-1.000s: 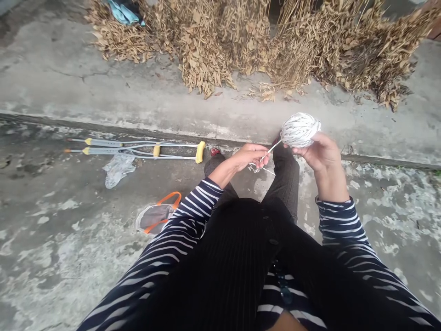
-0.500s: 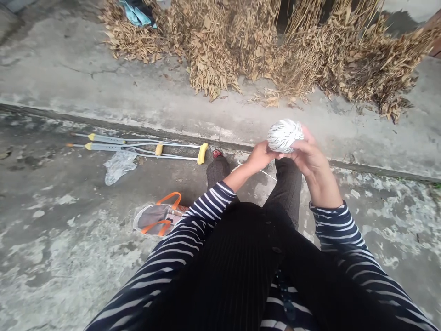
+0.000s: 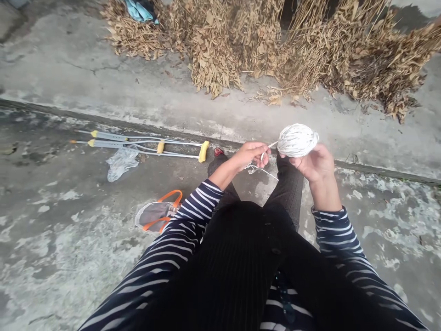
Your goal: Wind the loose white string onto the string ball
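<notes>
My right hand [image 3: 315, 162] grips a white ball of string [image 3: 297, 140] with dark flecks, held above my right knee. My left hand [image 3: 251, 154] is closed in a pinch on the loose strand [image 3: 271, 146] that runs from the ball. More of the strand [image 3: 257, 169] hangs in loops below the left hand, between my dark-trousered legs. Both arms wear navy sleeves with white stripes.
A pair of grey crutches [image 3: 144, 147] with yellow pads lies on the concrete to the left, beside a crumpled clear plastic bag [image 3: 120, 163]. A clear bag with orange handles [image 3: 156, 214] sits by my left leg. Dry brown branches [image 3: 275, 46] are heaped beyond a concrete ledge [image 3: 138, 131].
Half a second ago both hands met at the ball. Now the left hand has drawn away to the left with the strand, and the ball has moved right.
</notes>
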Demonstrator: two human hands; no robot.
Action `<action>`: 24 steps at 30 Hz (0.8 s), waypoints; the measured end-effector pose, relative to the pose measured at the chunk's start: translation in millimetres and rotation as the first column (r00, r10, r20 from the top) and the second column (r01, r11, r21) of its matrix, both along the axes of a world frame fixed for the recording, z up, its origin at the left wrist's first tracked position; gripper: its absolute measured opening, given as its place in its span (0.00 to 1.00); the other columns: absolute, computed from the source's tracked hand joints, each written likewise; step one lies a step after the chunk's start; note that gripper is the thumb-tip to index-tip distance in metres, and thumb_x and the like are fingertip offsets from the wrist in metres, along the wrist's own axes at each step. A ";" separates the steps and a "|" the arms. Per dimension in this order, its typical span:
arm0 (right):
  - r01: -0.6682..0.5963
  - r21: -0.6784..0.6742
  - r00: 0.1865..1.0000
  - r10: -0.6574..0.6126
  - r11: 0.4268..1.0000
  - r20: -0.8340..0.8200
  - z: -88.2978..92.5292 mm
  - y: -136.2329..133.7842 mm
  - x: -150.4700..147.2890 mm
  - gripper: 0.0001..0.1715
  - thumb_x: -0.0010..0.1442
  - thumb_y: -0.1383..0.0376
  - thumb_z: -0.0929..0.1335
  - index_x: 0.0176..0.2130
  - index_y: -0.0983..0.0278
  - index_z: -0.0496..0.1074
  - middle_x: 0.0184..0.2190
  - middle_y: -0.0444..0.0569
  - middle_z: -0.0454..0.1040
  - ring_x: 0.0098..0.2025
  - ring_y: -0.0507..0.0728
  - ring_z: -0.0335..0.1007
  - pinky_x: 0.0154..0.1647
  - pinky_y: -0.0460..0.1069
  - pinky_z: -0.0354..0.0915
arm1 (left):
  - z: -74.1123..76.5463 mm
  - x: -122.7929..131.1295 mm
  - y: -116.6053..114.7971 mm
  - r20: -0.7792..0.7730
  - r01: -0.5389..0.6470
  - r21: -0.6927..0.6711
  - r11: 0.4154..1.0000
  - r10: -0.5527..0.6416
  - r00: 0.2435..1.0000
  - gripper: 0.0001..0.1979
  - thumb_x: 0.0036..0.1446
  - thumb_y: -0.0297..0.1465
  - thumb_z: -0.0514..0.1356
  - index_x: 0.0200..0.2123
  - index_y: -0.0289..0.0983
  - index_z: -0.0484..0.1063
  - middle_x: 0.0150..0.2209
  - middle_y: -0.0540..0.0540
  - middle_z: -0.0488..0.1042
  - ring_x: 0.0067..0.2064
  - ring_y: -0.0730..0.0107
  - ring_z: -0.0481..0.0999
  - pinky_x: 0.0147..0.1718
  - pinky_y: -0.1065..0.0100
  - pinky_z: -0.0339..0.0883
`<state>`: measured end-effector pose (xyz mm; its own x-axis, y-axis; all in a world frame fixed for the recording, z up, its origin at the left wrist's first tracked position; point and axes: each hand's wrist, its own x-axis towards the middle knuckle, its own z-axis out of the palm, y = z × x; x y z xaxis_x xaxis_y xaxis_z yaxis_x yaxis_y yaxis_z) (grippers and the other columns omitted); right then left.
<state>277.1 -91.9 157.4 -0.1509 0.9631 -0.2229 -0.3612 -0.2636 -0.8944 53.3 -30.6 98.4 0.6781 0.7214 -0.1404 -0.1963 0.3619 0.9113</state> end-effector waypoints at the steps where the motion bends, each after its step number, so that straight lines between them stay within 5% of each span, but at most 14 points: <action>1: -0.012 0.009 1.000 0.012 1.000 0.002 -1.4 -3.3 -1.6 0.40 0.45 0.54 0.74 0.58 0.58 0.71 0.46 0.52 0.81 0.40 0.61 0.80 0.26 0.48 0.73 | -0.8 -2.5 3.2 0.017 -0.009 0.007 1.000 0.009 1.000 0.20 0.63 0.44 0.69 0.33 0.33 0.74 0.23 0.48 0.77 0.21 0.75 0.74 0.22 0.74 0.66; 4: -0.026 0.050 0.999 0.027 0.998 -0.032 -3.6 -15.5 -8.8 0.43 0.40 0.57 0.74 0.57 0.57 0.71 0.53 0.56 0.79 0.43 0.64 0.79 0.22 0.46 0.69 | -0.6 -6.8 9.8 0.075 0.006 -0.010 1.000 -0.005 0.997 0.18 0.61 0.41 0.70 0.29 0.34 0.73 0.21 0.48 0.74 0.20 0.76 0.73 0.22 0.74 0.65; 9: -0.036 0.165 0.998 0.044 0.986 -0.044 0.0 -30.0 -12.8 0.36 0.37 0.58 0.77 0.48 0.55 0.74 0.64 0.53 0.72 0.46 0.65 0.78 0.18 0.48 0.69 | -5.8 -7.5 4.6 0.208 0.233 -0.102 0.967 -0.208 0.956 0.22 0.57 0.45 0.72 0.27 0.35 0.70 0.19 0.48 0.72 0.19 0.75 0.70 0.21 0.72 0.64; 13: -0.063 0.237 0.991 0.032 0.969 0.131 17.7 -26.2 -2.0 0.36 0.37 0.56 0.81 0.46 0.54 0.73 0.64 0.51 0.72 0.57 0.69 0.75 0.43 0.60 0.80 | -20.9 -6.7 -11.0 0.148 0.425 -0.175 0.888 -0.403 0.903 0.25 0.55 0.50 0.73 0.28 0.35 0.71 0.20 0.47 0.73 0.20 0.74 0.71 0.17 0.74 0.58; 16: -0.050 0.335 0.937 -0.071 0.941 0.341 34.0 -16.4 6.4 0.39 0.39 0.56 0.83 0.48 0.56 0.71 0.58 0.51 0.75 0.63 0.69 0.71 0.66 0.65 0.71 | -31.7 -6.3 -28.0 0.101 0.483 -0.246 0.840 -0.474 0.875 0.26 0.55 0.51 0.73 0.29 0.35 0.71 0.22 0.46 0.74 0.21 0.72 0.73 0.16 0.75 0.56; 20: 0.009 0.551 0.766 -0.360 0.834 0.532 42.0 -1.5 10.4 0.39 0.42 0.52 0.84 0.49 0.54 0.70 0.56 0.50 0.73 0.64 0.69 0.69 0.73 0.67 0.64 | -42.1 -6.6 -50.9 0.125 0.524 -0.289 0.801 -0.511 0.850 0.28 0.53 0.55 0.73 0.30 0.35 0.72 0.23 0.44 0.76 0.23 0.70 0.75 0.16 0.75 0.57; 24: -0.081 0.709 0.630 -0.516 0.700 0.581 42.9 6.2 9.4 0.32 0.48 0.56 0.82 0.50 0.52 0.72 0.56 0.51 0.71 0.66 0.70 0.65 0.76 0.70 0.58 | -51.4 -11.1 -51.0 0.059 0.492 -0.285 0.823 -0.497 0.865 0.28 0.54 0.54 0.72 0.34 0.33 0.76 0.31 0.39 0.80 0.29 0.67 0.80 0.19 0.74 0.62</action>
<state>286.5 -85.7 200.3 -0.0009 0.8622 0.5066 0.4845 0.4436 -0.7540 42.1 -81.6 47.0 0.9290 0.2173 -0.2995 0.0928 0.6465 0.7572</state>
